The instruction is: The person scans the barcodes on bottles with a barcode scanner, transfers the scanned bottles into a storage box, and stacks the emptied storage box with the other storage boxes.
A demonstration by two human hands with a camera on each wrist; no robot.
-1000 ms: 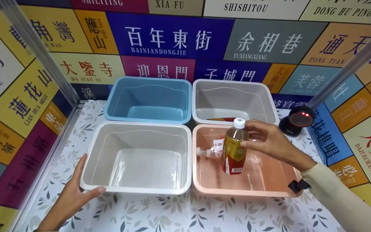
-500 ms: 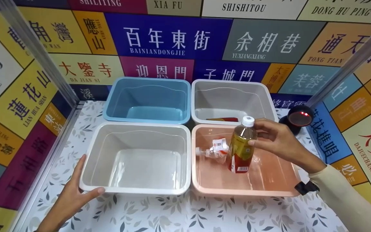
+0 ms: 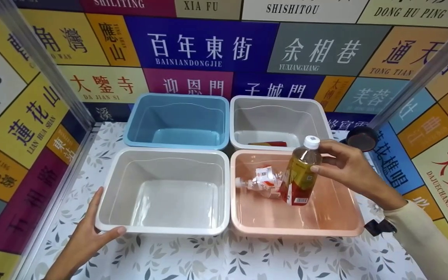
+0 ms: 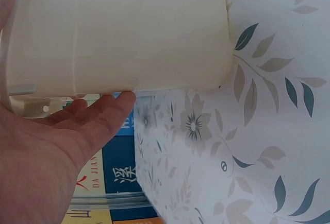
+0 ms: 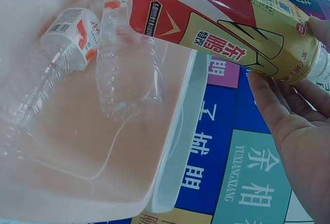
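Observation:
My right hand [image 3: 346, 165] holds a drink bottle [image 3: 301, 175] by its upper part, between thumb and fingers. This bottle has a white cap and a yellow-and-red label; it leans slightly above the pink bin [image 3: 298, 232]. Inside that bin lie clear plastic bottles [image 5: 129, 74] with white-and-orange labels, clearest in the right wrist view. At the near-left corner of the white bin [image 3: 165, 230], my left hand [image 3: 86, 229] rests with its thumb on the front rim. Its extended fingers [image 4: 111, 113] touch the bin's outer side in the left wrist view.
Behind stand a blue bin [image 3: 177, 146] and a grey bin [image 3: 280, 100]; a red-and-yellow item [image 3: 268, 144] lies in the grey one. A black scanner [image 3: 362, 139] stands right of the bins. Printed walls enclose the leaf-patterned table [image 3: 208, 256].
My right hand has carried the drink bottle rightward and slightly up, uncovering more of the clear bottles. The scanner's red lights no longer show. My left hand has stayed at the white bin.

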